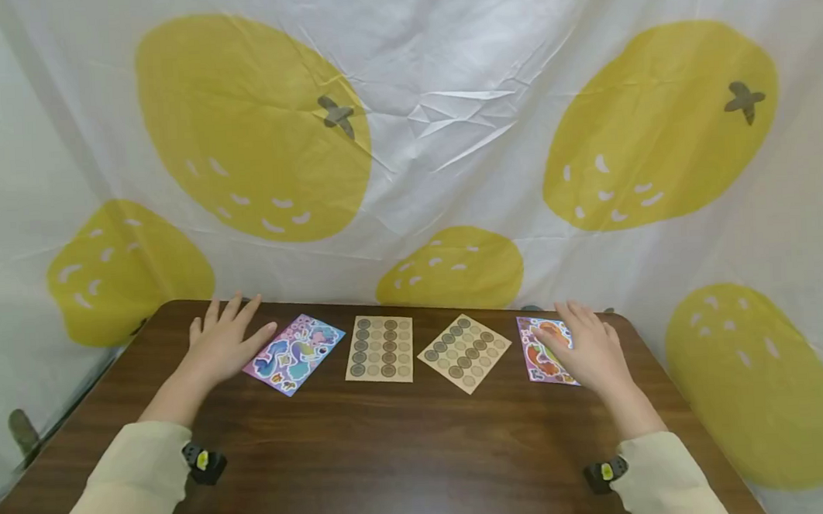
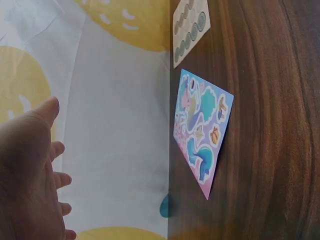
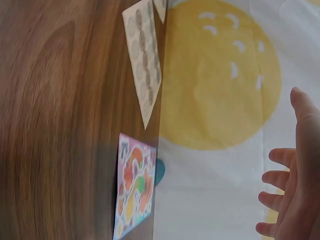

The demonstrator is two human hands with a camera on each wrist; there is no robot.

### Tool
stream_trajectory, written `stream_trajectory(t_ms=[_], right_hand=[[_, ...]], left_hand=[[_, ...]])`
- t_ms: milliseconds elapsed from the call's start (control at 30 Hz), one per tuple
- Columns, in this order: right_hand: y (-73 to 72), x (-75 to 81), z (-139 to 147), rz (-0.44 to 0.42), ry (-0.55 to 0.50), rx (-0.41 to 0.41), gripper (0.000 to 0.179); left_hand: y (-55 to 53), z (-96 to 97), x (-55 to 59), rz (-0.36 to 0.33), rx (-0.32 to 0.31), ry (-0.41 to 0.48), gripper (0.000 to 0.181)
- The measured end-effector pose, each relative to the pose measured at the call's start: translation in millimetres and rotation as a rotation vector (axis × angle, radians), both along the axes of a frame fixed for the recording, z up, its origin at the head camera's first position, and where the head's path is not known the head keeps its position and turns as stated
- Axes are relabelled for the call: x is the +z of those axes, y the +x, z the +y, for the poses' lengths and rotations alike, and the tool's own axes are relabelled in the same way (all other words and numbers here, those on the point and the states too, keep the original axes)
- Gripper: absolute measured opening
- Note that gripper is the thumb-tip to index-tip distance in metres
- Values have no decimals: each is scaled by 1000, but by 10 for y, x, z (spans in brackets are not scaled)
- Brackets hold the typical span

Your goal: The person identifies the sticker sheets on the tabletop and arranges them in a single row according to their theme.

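Observation:
My left hand point(image 1: 222, 341) is held with fingers spread at the table's left, its thumb beside a blue and purple sticker sheet point(image 1: 296, 355). That sheet lies slanted, with mermaid-tail shapes on it, and shows whole in the left wrist view. At the right, my right hand point(image 1: 591, 348) overlaps a purple sticker sheet point(image 1: 544, 351) with orange and green shapes and hides part of it. Its fingers are extended and hold nothing. Between the hands lie two tan sheets of round stickers, one nearly straight point(image 1: 379, 349) and one turned diagonally point(image 1: 465, 353).
The dark wooden table point(image 1: 394, 460) ends at the back against a white cloth point(image 1: 300, 270) printed with large yellow fruit. Black wrist cameras, one on the left wrist point(image 1: 204, 463) and one on the right point(image 1: 606, 475), sit by the pale sleeves.

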State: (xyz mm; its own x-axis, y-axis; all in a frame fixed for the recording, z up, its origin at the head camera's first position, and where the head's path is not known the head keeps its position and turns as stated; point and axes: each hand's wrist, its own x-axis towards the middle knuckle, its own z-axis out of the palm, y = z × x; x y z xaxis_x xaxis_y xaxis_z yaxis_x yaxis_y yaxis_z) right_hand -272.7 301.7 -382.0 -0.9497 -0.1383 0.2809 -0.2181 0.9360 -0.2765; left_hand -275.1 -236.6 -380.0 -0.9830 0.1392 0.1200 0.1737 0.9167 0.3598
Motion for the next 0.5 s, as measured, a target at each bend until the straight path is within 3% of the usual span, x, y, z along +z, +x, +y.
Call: stream_trajectory(t_ms=[500], right_hand=[[13, 27, -486, 58, -134, 67, 77]], left_hand=[[63, -19, 6, 63, 1, 85, 77]])
